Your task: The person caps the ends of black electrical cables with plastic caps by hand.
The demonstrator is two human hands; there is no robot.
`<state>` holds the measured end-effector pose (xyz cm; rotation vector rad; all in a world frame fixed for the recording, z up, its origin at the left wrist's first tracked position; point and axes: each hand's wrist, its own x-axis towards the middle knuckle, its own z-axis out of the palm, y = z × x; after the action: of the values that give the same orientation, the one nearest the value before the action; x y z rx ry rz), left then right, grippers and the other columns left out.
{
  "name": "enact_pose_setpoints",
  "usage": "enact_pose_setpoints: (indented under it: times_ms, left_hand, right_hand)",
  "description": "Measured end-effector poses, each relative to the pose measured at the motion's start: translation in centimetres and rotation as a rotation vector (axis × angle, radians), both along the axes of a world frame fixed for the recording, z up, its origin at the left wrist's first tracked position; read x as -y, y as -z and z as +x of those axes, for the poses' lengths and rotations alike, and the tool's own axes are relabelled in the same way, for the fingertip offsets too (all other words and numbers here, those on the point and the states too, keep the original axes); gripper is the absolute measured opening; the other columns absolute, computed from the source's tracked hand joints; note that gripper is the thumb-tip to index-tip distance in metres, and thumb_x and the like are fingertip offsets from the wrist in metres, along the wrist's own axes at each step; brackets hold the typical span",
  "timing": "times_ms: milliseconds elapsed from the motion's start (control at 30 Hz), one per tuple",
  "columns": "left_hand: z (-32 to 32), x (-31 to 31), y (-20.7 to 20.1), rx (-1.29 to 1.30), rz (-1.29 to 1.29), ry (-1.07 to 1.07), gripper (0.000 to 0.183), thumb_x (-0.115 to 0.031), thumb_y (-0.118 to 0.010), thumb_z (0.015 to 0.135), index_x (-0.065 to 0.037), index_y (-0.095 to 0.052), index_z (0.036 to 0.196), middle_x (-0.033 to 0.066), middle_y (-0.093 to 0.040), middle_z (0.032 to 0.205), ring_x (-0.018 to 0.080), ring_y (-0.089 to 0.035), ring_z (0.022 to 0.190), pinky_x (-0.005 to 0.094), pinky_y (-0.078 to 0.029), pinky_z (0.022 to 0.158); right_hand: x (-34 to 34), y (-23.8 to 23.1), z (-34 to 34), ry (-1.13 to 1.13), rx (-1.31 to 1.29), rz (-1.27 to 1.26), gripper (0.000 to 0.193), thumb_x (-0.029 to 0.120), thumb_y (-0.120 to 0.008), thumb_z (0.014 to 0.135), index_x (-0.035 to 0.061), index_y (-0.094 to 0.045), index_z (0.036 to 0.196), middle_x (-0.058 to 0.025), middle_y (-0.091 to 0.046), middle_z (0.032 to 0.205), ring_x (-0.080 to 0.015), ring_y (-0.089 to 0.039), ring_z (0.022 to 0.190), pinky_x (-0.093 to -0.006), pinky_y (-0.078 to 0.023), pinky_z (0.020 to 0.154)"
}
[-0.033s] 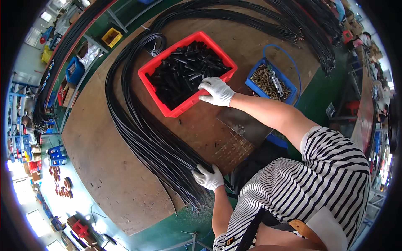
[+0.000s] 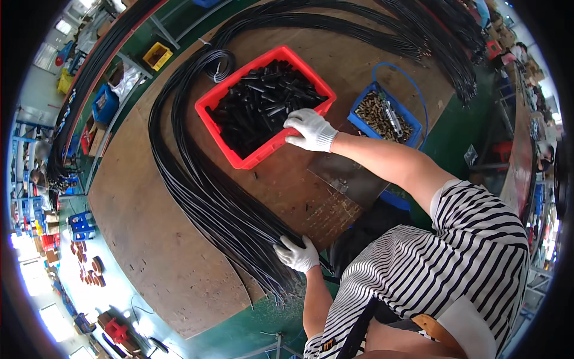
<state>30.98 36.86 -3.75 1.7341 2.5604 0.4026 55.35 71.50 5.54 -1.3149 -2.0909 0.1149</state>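
Observation:
My right hand (image 2: 312, 130), in a white knit glove, grips the near rim of a red plastic bin (image 2: 254, 157). Its fingers reach over the edge, and the thumb is on the outer side. Inside the bin lie many short black tube-like sleeves (image 2: 272, 90). My left hand (image 2: 297, 254), gloved the same way, rests on a long bundle of black cables (image 2: 221, 206) near their cut ends, fingers and thumb spread apart. The bundle curves left around the bin and away toward the far side of the table.
A blue bin (image 2: 363, 122) of small brass-coloured metal pieces stands right of the red one, with a metal tool and a blue hose (image 2: 412, 84). More black cables (image 2: 463, 72) hang over the far right edge of the brown table (image 2: 143, 233). A blue stool (image 2: 82, 225) stands left.

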Motion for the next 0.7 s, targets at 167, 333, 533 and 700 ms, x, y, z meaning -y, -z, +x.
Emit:
enact_pose_setpoints:
  times_ms: [167,333,533,700]
  left_hand:
    - [0.0,0.0,0.0,-0.006,-0.007,-0.013,0.086,-0.040,-0.082,0.081,-0.007,-0.051,0.154,0.0387,-0.044,0.156,0.0555,-0.052,0.137,0.0635,-0.044,0.115]
    - [-0.1,0.2,0.1,-0.005,-0.030,-0.023,0.086,-0.039,-0.082,0.082,-0.008,-0.049,0.155,0.0380,-0.043,0.157,0.0548,-0.049,0.139,0.0632,-0.042,0.116]
    - [0.1,0.1,0.4,-0.045,-0.066,-0.053,0.088,-0.038,-0.083,0.079,-0.008,-0.049,0.155,0.0376,-0.045,0.155,0.0541,-0.051,0.138,0.0627,-0.044,0.115]
    - [0.4,-0.1,0.6,-0.059,-0.081,-0.073,0.088,-0.038,-0.084,0.079,-0.008,-0.049,0.154,0.0373,-0.044,0.155,0.0540,-0.051,0.138,0.0621,-0.043,0.115]
  right_hand:
    - [-1.6,-4.2,7.3,0.324,-0.101,-0.233,0.050,0.032,-0.082,0.088,0.0089,-0.067,0.130,-0.0175,-0.068,0.127,-0.0410,-0.066,0.119,-0.0506,-0.055,0.101]
    - [-6.7,-4.5,9.0,0.155,0.106,-0.563,0.089,0.041,-0.082,0.085,0.0079,-0.043,0.158,-0.0264,-0.059,0.146,-0.0433,-0.062,0.132,-0.0484,-0.051,0.113]
    - [-10.6,-4.8,3.8,0.184,0.318,-0.920,0.122,0.052,-0.087,0.075,0.0144,-0.021,0.170,-0.0282,-0.042,0.161,-0.0487,-0.056,0.137,-0.0541,-0.051,0.113]
    - [-9.5,-4.6,3.2,0.248,0.362,-0.895,0.110,0.051,-0.088,0.075,0.0220,-0.034,0.166,-0.0277,-0.043,0.157,-0.0505,-0.060,0.131,-0.0563,-0.052,0.109]
